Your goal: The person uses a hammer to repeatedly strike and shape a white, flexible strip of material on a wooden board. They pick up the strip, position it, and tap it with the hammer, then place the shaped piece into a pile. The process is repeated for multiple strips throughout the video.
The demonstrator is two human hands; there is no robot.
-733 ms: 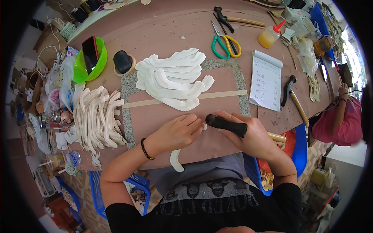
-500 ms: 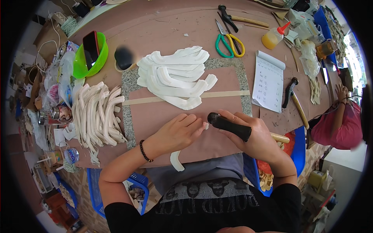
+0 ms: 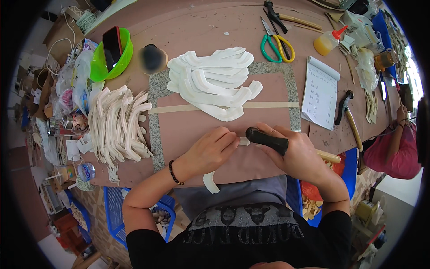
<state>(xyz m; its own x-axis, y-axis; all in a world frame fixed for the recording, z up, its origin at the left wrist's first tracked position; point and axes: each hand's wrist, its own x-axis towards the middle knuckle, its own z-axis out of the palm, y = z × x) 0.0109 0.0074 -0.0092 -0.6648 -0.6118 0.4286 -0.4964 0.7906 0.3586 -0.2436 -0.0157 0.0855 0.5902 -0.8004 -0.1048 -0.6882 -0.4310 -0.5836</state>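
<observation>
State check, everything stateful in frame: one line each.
Left hand: pressing white curved strip flat on the table.
Right hand: gripped around black-headed hammer.
Scissors: closed, lying flat.
Glue bottle: capped, on its side.
Phone: leaning in green bowl.
Notepad: open.

Two hands, left [image 3: 208, 150] and right [image 3: 298, 154], work at a table [image 3: 206, 22] holding two piles of white curved strips [image 3: 212, 83] [image 3: 118, 123], too many to count, one scissors [image 3: 277, 42], one notepad [image 3: 320, 92], one glue bottle [image 3: 329, 40], one green bowl [image 3: 112, 54] and two hammers [image 3: 286, 18] [image 3: 349, 116].
</observation>
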